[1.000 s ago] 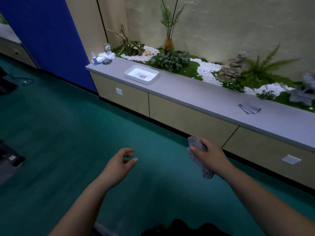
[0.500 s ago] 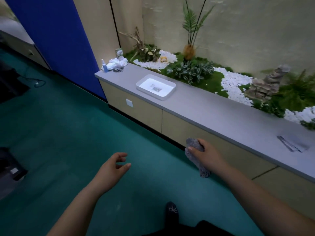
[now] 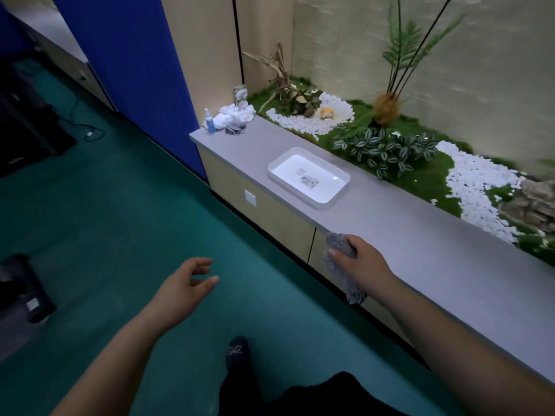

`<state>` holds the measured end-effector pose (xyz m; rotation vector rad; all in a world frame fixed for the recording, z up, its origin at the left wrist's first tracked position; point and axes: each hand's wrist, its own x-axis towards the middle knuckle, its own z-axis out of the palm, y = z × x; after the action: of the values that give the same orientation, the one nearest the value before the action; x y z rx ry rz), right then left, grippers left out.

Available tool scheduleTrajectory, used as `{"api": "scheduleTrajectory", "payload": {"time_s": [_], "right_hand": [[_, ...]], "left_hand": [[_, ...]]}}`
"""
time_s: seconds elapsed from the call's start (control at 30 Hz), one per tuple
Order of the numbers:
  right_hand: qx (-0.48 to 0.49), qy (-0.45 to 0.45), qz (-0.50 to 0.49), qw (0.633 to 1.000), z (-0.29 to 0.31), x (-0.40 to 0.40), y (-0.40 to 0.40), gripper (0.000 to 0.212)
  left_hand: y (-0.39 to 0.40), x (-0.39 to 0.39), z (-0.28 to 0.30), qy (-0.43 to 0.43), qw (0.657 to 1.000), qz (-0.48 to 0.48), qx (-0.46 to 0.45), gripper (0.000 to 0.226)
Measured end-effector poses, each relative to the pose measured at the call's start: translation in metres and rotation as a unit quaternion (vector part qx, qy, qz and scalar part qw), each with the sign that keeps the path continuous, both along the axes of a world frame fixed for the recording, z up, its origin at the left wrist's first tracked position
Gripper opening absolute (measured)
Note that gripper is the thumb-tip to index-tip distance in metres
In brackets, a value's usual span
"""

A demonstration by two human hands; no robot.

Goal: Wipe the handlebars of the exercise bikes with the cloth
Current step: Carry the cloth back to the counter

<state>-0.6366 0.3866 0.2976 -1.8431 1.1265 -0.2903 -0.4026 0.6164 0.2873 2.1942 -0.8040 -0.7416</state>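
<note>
One grey cloth in hand beside a long counter; no bike handlebar shows in this view.

Two bare hands are in view: the right hand [image 3: 359, 259] has its fingers clamped round the one fuzzy grey cloth [image 3: 345, 265], which hangs below the fist at the front edge of the long grey counter top [image 3: 420, 250], while the left hand [image 3: 186, 283] hovers over the teal floor [image 3: 105, 220] with fingers loosely apart and curled, holding nothing. One shallow white rectangular plastic tray [image 3: 309, 177] sits on the counter and holds a single small printed card or packet, too small to read. At the counter's far end stand one small blue spray bottle [image 3: 210, 121] and one heap of crumpled white cloths [image 3: 234, 117], just beside each other. One dark shoe [image 3: 237, 352] shows on the floor.
</note>
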Motion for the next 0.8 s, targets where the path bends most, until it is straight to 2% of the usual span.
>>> {"api": "scheduleTrajectory", "payload": {"time_s": [0.23,0.4,0.6,0.8], "right_hand": [[0.012,0.027,-0.068,0.997,-0.023,0.089,-0.052,0.022],[-0.003,0.022,-0.12,0.993,-0.011,0.145,-0.094,0.027],[-0.019,0.022,-0.175,0.984,-0.006,0.179,-0.152,0.027],[0.004,0.031,-0.214,0.976,-0.032,0.201,-0.225,0.027]], "left_hand": [[-0.08,0.111,-0.022,0.028,0.998,-0.046,0.032,0.037],[-0.165,0.182,-0.009,0.015,0.995,-0.093,0.019,0.038],[-0.266,0.233,0.004,0.017,0.988,-0.155,0.0,0.037],[-0.35,0.271,-0.017,0.037,0.982,-0.181,0.021,0.038]]}}
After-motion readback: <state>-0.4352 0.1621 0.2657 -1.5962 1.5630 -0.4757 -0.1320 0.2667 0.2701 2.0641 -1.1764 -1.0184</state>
